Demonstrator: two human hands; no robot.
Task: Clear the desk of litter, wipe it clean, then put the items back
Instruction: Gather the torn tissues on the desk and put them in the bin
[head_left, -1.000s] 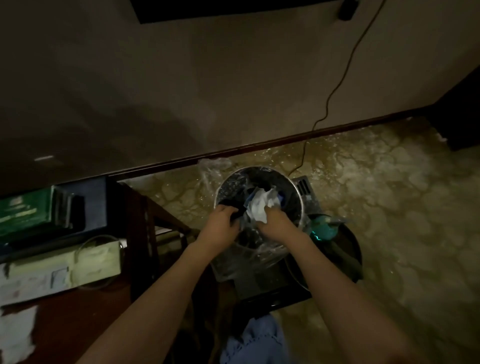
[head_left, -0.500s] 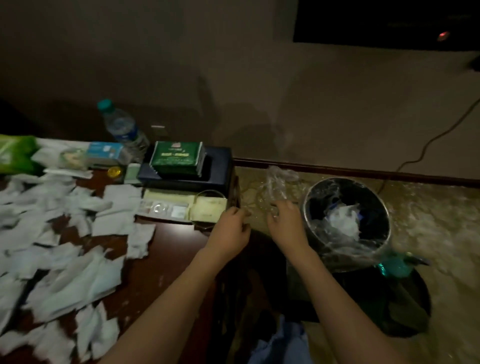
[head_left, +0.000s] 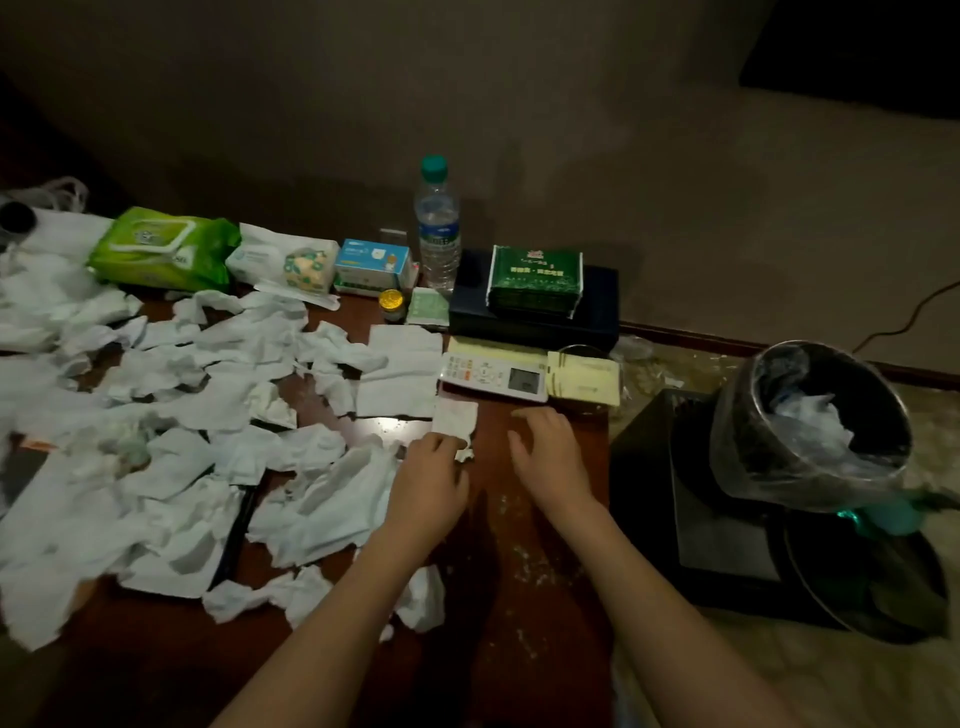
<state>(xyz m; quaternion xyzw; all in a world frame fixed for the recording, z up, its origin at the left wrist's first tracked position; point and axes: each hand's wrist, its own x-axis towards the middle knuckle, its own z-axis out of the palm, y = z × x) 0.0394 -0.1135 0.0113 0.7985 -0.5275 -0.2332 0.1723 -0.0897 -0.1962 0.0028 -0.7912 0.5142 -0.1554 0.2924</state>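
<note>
Several torn white tissues (head_left: 171, 441) litter the left and middle of the dark wooden desk (head_left: 540, 597). My left hand (head_left: 431, 483) rests at their right edge, its fingertips pinching a small white tissue scrap (head_left: 456, 420). A hand's width to the right, my right hand (head_left: 545, 457) hovers just above bare wood with spread fingers, holding nothing. To the right of the desk stands a round bin (head_left: 753, 415) lined with clear plastic, with crumpled white tissue inside.
Along the back edge stand a green wipes pack (head_left: 161, 249), a tissue pack (head_left: 291, 260), a blue box (head_left: 371, 262), a water bottle (head_left: 438, 228), a small jar (head_left: 391, 305) and a green box (head_left: 535, 280) on a dark case. A white remote (head_left: 493, 376) lies ahead of my hands. Crumbs (head_left: 519, 561) dot the wood.
My view swung left from the bin to the desk. Both hands left the bin, crossed to the desk's right end, and my left hand took hold of a tissue scrap.
</note>
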